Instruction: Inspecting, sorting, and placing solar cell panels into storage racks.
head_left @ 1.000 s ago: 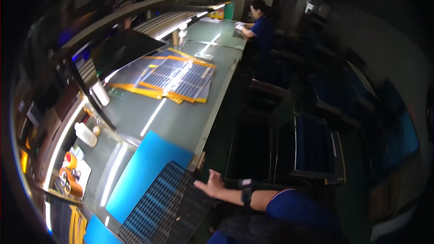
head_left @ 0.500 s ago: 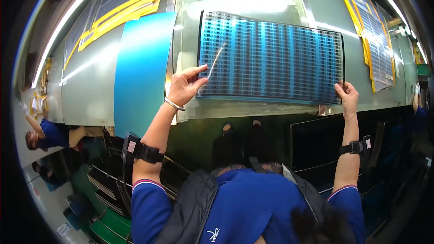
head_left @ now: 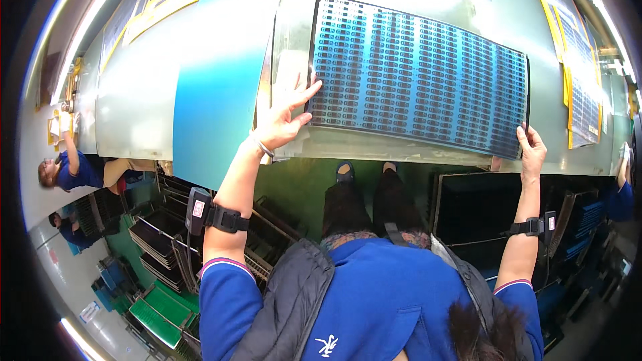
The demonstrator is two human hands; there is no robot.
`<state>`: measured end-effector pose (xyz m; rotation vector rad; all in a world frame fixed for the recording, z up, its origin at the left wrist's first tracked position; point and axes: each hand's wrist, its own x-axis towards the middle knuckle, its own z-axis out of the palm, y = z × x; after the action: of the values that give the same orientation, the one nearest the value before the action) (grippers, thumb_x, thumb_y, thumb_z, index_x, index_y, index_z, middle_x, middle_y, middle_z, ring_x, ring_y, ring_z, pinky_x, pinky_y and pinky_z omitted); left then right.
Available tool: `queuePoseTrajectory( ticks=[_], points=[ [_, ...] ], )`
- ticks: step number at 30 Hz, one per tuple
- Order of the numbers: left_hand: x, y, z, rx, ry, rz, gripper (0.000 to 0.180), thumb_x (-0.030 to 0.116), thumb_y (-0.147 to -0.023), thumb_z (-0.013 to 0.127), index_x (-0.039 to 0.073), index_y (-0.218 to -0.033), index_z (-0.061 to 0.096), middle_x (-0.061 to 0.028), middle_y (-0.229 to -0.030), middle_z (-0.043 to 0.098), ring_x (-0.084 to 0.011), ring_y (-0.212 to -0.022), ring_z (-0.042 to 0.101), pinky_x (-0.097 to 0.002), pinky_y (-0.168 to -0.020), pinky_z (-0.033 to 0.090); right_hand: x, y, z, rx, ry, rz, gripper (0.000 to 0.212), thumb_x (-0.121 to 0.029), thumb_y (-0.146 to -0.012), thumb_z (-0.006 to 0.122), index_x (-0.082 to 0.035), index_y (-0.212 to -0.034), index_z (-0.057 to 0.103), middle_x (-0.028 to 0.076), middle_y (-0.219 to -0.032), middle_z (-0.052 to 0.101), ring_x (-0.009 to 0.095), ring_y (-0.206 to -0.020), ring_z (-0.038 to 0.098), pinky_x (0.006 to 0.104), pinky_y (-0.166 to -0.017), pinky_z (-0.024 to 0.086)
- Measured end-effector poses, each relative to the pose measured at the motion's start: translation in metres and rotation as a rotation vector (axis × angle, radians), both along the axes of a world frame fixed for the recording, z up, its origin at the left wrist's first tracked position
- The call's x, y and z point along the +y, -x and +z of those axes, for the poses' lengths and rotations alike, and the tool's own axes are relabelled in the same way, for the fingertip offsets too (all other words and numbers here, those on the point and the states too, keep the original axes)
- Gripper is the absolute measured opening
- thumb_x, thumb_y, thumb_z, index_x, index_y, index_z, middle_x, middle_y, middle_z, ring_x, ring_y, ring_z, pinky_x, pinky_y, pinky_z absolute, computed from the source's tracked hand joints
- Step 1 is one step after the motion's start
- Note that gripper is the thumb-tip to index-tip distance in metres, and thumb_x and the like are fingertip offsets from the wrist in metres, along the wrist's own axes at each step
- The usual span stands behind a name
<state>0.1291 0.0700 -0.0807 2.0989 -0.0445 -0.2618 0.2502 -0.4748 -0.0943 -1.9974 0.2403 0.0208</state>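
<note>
A rectangular film sheet point(head_left: 418, 70) with rows of small dark printed shapes over bright blue lies tilted on the pale worktable, its right end nearer me. My left hand point(head_left: 284, 120) is at its left edge, fingers spread, with a fingertip and the thumb touching the border. At the lower right corner, my right hand point(head_left: 531, 150) pinches the edge between thumb and fingers. Whether the blue belongs to the film or to a separate panel beneath it, I cannot tell. A plain blue sheet point(head_left: 217, 86) lies left of my left hand, overhanging the table's front edge.
Yellow-edged patterned films point(head_left: 194, 0) lie at the far left, and more yellow-edged films point(head_left: 578, 73) at the right. Dark racks point(head_left: 157, 240) and a green tray point(head_left: 164, 314) stand below the table. Another person point(head_left: 70, 167) works at the far left.
The view has shifted, and the table looks brighter. The film sheet now slants more, and its glare streak is gone. My left hand's fingers have spread wider; my right hand still grips the corner.
</note>
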Motion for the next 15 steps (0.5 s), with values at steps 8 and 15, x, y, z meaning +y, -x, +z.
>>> queuePoseTrajectory(
  ticks=[8, 15],
  points=[
    [0.0025, -0.0021, 0.0037, 0.007, -0.213, -0.078, 0.075, -0.002, -0.076, 0.062, 0.024, -0.141, 0.036, -0.0075, -0.151, 0.025, -0.0288, -0.142, 0.006, -0.0441, -0.114, 0.005, -0.0001, 0.0, 0.0001, 0.0, -0.026, -0.006, 0.027, -0.01, -0.084, 0.068, -0.001, -0.11, 0.064, 0.001, -0.096, 0.065, 0.007, -0.086, 0.057, 0.0219, -0.081, 0.044],
    [0.0026, -0.0007, 0.001, -0.021, -0.256, -0.082, 0.077, 0.002, -0.072, 0.061, 0.018, -0.142, 0.035, -0.0067, -0.151, 0.023, -0.0295, -0.142, 0.004, -0.0454, -0.113, 0.0, -0.0036, -0.0018, -0.0035, 0.004, -0.025, -0.014, 0.026, -0.009, -0.085, 0.068, -0.001, -0.109, 0.064, 0.0, -0.096, 0.064, 0.007, -0.086, 0.057, 0.0211, -0.081, 0.044]
  ],
)
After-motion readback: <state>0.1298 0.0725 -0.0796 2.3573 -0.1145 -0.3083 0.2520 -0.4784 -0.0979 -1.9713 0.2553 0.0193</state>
